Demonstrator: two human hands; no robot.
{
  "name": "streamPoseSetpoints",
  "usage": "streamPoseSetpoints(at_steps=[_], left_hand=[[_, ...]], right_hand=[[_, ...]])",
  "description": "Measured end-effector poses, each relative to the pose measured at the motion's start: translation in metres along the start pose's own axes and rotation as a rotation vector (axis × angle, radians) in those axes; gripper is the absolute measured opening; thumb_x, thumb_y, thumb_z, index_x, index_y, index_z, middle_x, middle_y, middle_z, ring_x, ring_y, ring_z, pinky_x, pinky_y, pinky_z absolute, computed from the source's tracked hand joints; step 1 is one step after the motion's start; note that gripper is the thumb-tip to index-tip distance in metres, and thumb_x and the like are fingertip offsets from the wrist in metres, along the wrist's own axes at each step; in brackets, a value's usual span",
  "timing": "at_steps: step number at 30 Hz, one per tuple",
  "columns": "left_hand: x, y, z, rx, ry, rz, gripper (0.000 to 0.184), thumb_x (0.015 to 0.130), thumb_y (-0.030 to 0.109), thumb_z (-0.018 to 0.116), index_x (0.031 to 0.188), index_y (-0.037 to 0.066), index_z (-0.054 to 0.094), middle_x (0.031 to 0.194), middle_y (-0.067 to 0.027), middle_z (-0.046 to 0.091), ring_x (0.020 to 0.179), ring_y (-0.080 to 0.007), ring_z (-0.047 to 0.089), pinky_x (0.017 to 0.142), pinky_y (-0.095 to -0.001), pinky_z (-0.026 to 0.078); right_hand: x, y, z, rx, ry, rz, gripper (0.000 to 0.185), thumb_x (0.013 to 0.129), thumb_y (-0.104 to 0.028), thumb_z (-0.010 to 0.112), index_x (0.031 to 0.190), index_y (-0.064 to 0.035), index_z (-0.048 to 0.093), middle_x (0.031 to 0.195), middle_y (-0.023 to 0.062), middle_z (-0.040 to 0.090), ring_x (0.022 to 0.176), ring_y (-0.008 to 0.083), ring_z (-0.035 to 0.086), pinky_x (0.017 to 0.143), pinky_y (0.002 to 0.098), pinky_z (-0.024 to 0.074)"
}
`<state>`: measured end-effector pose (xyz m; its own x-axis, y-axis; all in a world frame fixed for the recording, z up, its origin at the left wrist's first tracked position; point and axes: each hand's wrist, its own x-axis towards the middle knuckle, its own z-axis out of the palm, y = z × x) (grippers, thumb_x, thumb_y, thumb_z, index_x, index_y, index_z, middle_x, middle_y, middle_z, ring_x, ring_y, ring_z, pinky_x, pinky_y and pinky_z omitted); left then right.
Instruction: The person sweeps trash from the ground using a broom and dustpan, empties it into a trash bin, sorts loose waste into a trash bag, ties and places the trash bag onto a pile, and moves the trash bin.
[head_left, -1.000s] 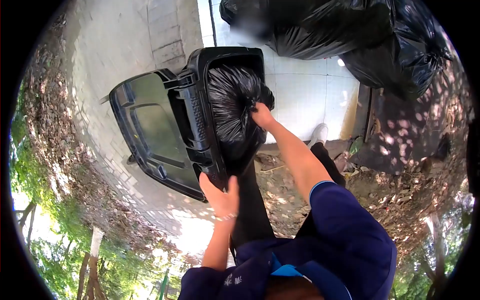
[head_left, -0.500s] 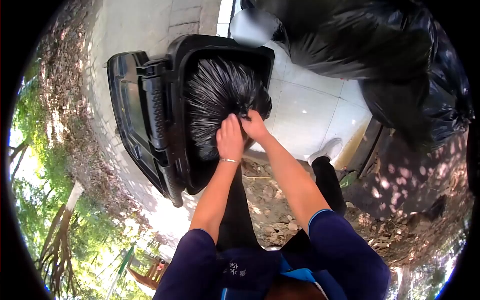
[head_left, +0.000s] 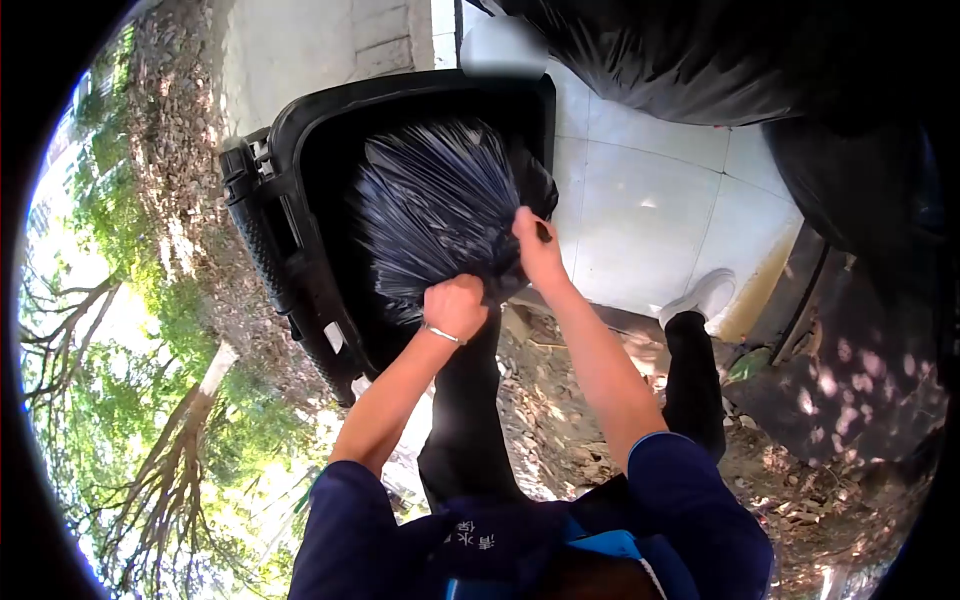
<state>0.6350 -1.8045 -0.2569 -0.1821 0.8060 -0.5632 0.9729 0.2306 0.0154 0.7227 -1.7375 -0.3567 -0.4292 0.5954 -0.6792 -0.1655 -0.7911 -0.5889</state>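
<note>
A full black garbage bag sits in the mouth of a black wheeled trash bin, its plastic gathered in creases toward the near right side. My left hand, with a thin bracelet at the wrist, is closed in a fist on the bag's near edge. Higher and to the right, my right hand pinches the gathered plastic near the bin's right rim. A bit of dark plastic shows between its fingers. The bag's underside is hidden inside the bin.
Large black garbage bags are piled at the upper right, beside pale floor tiles. Dry leaves and soil cover the ground near my feet. A shoe rests at the tile edge. Trees stand at the left.
My left hand has gone from flat fingers on the bag to a fist, lower down. My right hand has shifted slightly right. The view has moved, and the bin's lid has mostly left sight.
</note>
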Motion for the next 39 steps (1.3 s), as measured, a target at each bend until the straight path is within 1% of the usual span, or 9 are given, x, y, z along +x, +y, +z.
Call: streamPoseSetpoints(at_steps=[4,5,13,24,28,30,32,34,39], left_hand=[[-0.012,0.017,-0.007,-0.007,-0.034,0.059,0.007,0.050,0.007,0.053,0.053,0.006,0.047,0.056,-0.0091,0.049,0.050,-0.0285,0.052,0.045,-0.0373,0.042],[-0.014,0.021,-0.007,-0.018,-0.037,0.071,0.007,0.049,0.007,0.053,0.053,0.006,0.047,0.055,-0.0086,0.049,0.049,-0.0278,0.052,0.044,-0.0369,0.042],[-0.028,0.060,-0.006,-0.076,-0.100,0.188,0.008,0.048,0.009,0.053,0.054,0.007,0.048,0.056,-0.0074,0.049,0.050,-0.0251,0.052,0.045,-0.0345,0.042],[-0.050,0.151,-0.040,-0.129,-0.195,0.370,0.007,0.050,0.011,0.054,0.052,0.008,0.048,0.056,-0.0062,0.048,0.050,-0.0230,0.052,0.043,-0.0337,0.041],[-0.065,0.191,-0.065,-0.174,-0.322,0.483,0.009,0.050,0.014,0.054,0.054,0.007,0.050,0.058,-0.0063,0.050,0.052,-0.0227,0.053,0.045,-0.0332,0.043],[-0.076,0.214,-0.082,-0.197,-0.379,0.541,0.009,0.051,0.014,0.054,0.055,0.007,0.050,0.059,-0.0061,0.051,0.054,-0.0223,0.054,0.046,-0.0329,0.043],[-0.088,0.234,-0.102,-0.239,-0.417,0.634,0.009,0.054,0.015,0.054,0.058,0.007,0.053,0.062,-0.0057,0.054,0.056,-0.0217,0.055,0.047,-0.0328,0.044],[-0.101,0.253,-0.134,-0.265,-0.478,0.704,0.010,0.055,0.015,0.054,0.061,0.006,0.054,0.064,-0.0063,0.054,0.060,-0.0217,0.056,0.050,-0.0331,0.045],[-0.137,0.277,-0.219,-0.477,-0.305,0.918,0.017,0.053,0.019,0.058,0.056,0.006,0.047,0.059,-0.0060,0.050,0.057,-0.0241,0.053,0.046,-0.0353,0.042]], right_hand=[[-0.016,-0.004,-0.017,0.046,-0.006,0.126,0.041,0.084,-0.038,0.038,0.059,-0.0056,0.038,0.056,-0.0031,0.034,0.056,0.0064,0.030,0.052,0.0215,0.0267],[-0.020,-0.003,-0.020,0.026,0.016,0.041,0.041,0.084,-0.038,0.038,0.059,-0.0054,0.038,0.057,-0.0034,0.035,0.056,0.0060,0.031,0.052,0.0213,0.0270],[-0.048,-0.005,-0.059,0.114,0.125,0.027,0.040,0.083,-0.038,0.038,0.060,-0.0053,0.038,0.059,-0.0033,0.035,0.059,0.0073,0.031,0.055,0.0227,0.0280],[-0.116,-0.053,-0.118,0.370,0.250,-0.036,0.038,0.085,-0.033,0.037,0.059,-0.0067,0.030,0.059,-0.0024,0.029,0.057,0.0084,0.025,0.054,0.0229,0.0233],[-0.162,-0.092,-0.142,0.254,0.347,-0.033,0.037,0.086,-0.033,0.035,0.059,-0.0072,0.031,0.059,-0.0031,0.029,0.057,0.0081,0.026,0.053,0.0232,0.0239],[-0.190,-0.119,-0.150,0.192,0.396,-0.131,0.036,0.087,-0.030,0.033,0.060,-0.0072,0.031,0.059,-0.0036,0.029,0.057,0.0075,0.027,0.052,0.0230,0.0240],[-0.217,-0.143,-0.154,0.209,0.498,-0.136,0.037,0.085,-0.035,0.036,0.056,-0.0129,0.026,0.057,-0.0066,0.023,0.054,0.0052,0.022,0.048,0.0215,0.0197],[-0.250,-0.168,-0.161,0.240,0.495,-0.181,0.034,0.086,-0.029,0.034,0.060,-0.0078,0.029,0.059,-0.0041,0.027,0.057,0.0069,0.025,0.052,0.0224,0.0227],[-0.324,-0.266,-0.137,0.067,0.688,-0.383,0.033,0.086,-0.025,0.032,0.058,-0.0076,0.028,0.058,-0.0033,0.027,0.056,0.0072,0.025,0.051,0.0220,0.0225]])
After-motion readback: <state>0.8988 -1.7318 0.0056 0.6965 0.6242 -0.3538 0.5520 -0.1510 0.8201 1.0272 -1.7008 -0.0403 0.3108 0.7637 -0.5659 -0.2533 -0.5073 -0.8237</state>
